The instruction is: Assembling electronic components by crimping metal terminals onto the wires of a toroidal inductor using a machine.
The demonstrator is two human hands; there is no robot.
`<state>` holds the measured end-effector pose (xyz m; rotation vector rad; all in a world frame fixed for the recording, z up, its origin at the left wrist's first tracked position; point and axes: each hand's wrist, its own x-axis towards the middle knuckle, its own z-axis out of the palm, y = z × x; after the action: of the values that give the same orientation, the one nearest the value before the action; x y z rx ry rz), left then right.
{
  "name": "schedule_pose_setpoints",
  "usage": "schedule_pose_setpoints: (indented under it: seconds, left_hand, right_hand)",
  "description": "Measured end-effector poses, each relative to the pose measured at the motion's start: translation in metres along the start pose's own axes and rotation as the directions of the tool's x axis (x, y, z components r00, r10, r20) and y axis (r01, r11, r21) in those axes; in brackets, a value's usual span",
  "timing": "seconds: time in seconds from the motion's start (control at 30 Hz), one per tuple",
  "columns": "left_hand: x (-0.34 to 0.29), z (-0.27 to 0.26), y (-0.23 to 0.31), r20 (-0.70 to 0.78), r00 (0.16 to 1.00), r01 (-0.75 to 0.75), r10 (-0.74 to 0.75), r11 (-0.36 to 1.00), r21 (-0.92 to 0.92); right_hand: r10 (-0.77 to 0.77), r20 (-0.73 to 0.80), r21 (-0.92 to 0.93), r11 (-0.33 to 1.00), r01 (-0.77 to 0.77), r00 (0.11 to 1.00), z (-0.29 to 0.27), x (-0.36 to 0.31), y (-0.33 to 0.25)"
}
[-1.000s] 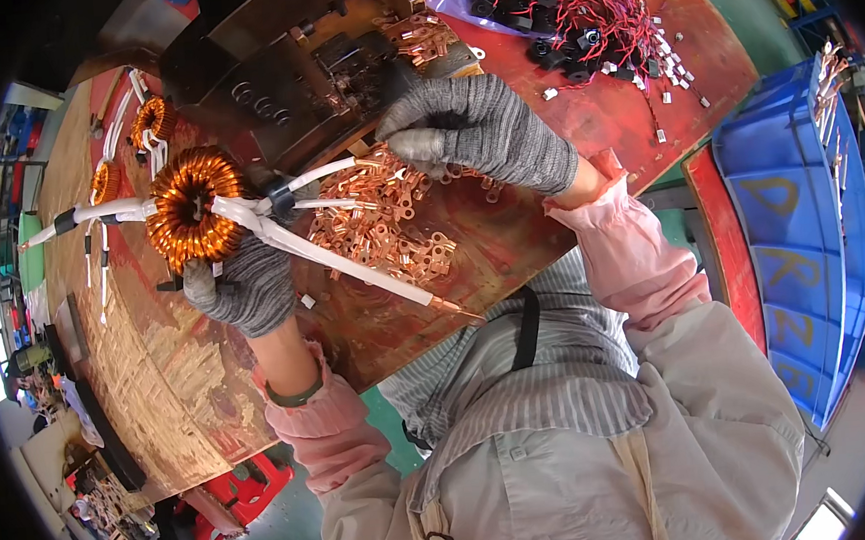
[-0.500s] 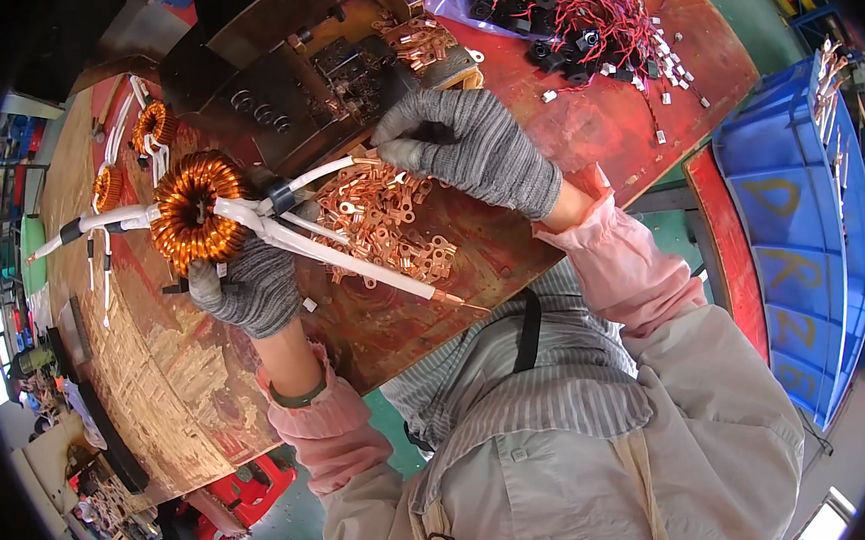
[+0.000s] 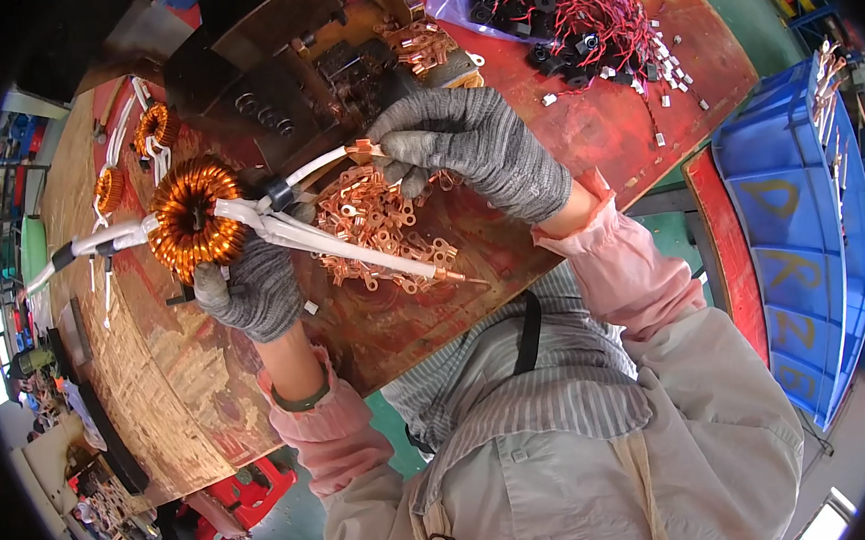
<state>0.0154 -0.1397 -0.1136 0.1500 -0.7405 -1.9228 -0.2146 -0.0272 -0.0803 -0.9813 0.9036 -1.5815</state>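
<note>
Apparently you're fitting a copper lug (image 3: 364, 148) onto a white lead (image 3: 315, 166): your right hand (image 3: 479, 146) pinches it, your left hand (image 3: 251, 291) grips the coil (image 3: 175, 226) above the bench (image 3: 358, 345); seating it fully likely comes next.

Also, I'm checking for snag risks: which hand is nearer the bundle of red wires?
Right. The right hand is below and left of the bundle of red wires in view; the left hand is farther off, lower left, at the large coil.
</note>
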Motion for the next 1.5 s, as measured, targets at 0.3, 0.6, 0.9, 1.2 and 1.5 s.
schedule_pose_setpoints:
  seconds: [0.3, 0.6, 0.9, 1.2, 1.5]
  left_hand:
    - [-0.007, 0.004, -0.003, -0.032, 0.994, -0.083, 0.104, 0.916, 0.391]
    - [-0.013, -0.016, -0.008, -0.014, 0.985, -0.151, 0.171, 0.900, 0.408]
    - [-0.006, -0.001, -0.011, -0.099, 0.958, -0.210, 0.270, 0.892, 0.401]
    - [-0.002, -0.005, -0.005, -0.106, 0.972, -0.151, 0.212, 0.899, 0.411]
    - [0.000, -0.002, -0.004, -0.106, 0.967, -0.185, 0.232, 0.924, 0.334]
  right_hand:
    - [-0.042, 0.062, -0.036, 0.998, 0.044, 0.997, -0.013, 0.027, 0.005]
    - [-0.034, 0.093, -0.159, 0.986, 0.049, 0.995, -0.022, 0.056, 0.008]
    - [-0.060, 0.071, -0.209, 0.975, 0.074, 0.996, -0.023, 0.074, 0.012]
    - [-0.009, -0.009, -0.285, 0.958, 0.006, 1.000, -0.021, 0.075, 0.004]
    - [-0.033, -0.054, -0.314, 0.949, 0.015, 0.998, -0.020, 0.075, 0.007]
